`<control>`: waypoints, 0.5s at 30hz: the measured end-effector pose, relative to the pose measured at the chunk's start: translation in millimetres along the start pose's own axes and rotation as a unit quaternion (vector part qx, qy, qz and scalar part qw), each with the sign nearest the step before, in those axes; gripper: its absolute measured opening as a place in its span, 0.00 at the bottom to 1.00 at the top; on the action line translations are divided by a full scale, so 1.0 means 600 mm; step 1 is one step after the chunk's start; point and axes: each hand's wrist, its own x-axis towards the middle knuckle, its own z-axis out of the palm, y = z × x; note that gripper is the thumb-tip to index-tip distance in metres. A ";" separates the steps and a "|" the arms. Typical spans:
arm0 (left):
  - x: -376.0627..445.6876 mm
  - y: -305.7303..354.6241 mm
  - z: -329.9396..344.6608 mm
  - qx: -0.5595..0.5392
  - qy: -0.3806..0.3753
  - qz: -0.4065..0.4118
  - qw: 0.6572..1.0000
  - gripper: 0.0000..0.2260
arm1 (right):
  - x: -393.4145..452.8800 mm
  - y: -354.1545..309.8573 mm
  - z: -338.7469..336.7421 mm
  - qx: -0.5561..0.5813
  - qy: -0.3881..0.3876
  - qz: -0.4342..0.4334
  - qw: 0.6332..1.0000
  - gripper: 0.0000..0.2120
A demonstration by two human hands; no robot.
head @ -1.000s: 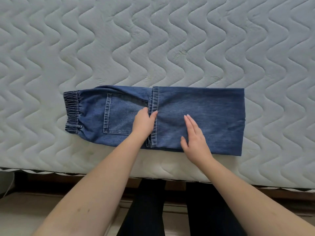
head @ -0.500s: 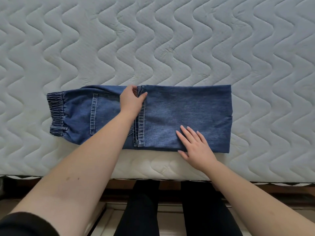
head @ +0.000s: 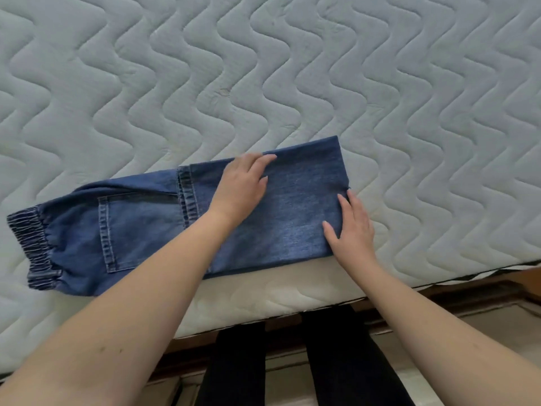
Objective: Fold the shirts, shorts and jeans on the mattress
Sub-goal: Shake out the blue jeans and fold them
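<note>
Surface: pale quilted mattress with a wavy stitched pattern fills most of the head view; its near edge runs slantwise across the lower part of the frame.
Below the edge: a dark brown bed frame shows under the mattress, with light flooring at lower right.
Task thing: blue jeans lie flat on the mattress close to its near edge, folded lengthwise and with the legs doubled back over the seat.
Waistband: the gathered elastic waistband is at the far left end of the jeans.
Pocket: a stitched back pocket faces up, between the waistband and the leg hems.
Hems: the leg hems lie across the middle of the jeans, just right of the pocket.
Fold: the folded end sits at the right.
Left hand: left hand lies palm down on the doubled legs near their far edge, fingers straight and spread, pressing the denim; grip apart.
Right hand: right hand rests flat at the folded end, half on denim and half on mattress, fingers straight; grip apart.
Person: bare forearms reach in from below; dark trousers stand at the bed's edge.
Writing: no brand or label can be read on the denim.
</note>
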 end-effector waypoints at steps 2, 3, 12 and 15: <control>0.029 0.037 0.025 -0.001 -0.053 0.048 0.997 0.20 | 0.003 0.007 -0.005 0.122 0.018 0.066 0.990 0.33; 0.044 0.054 0.037 0.000 -0.076 0.061 0.995 0.21 | 0.003 0.010 -0.007 0.180 0.023 0.106 0.978 0.32; 0.232 0.122 0.089 0.047 -0.248 -0.055 0.966 0.31 | 0.018 0.052 -0.019 0.261 -0.098 0.206 0.938 0.15; 0.273 0.112 0.079 0.082 -0.340 -0.016 0.937 0.26 | 0.019 0.048 -0.025 0.253 -0.120 0.169 0.945 0.14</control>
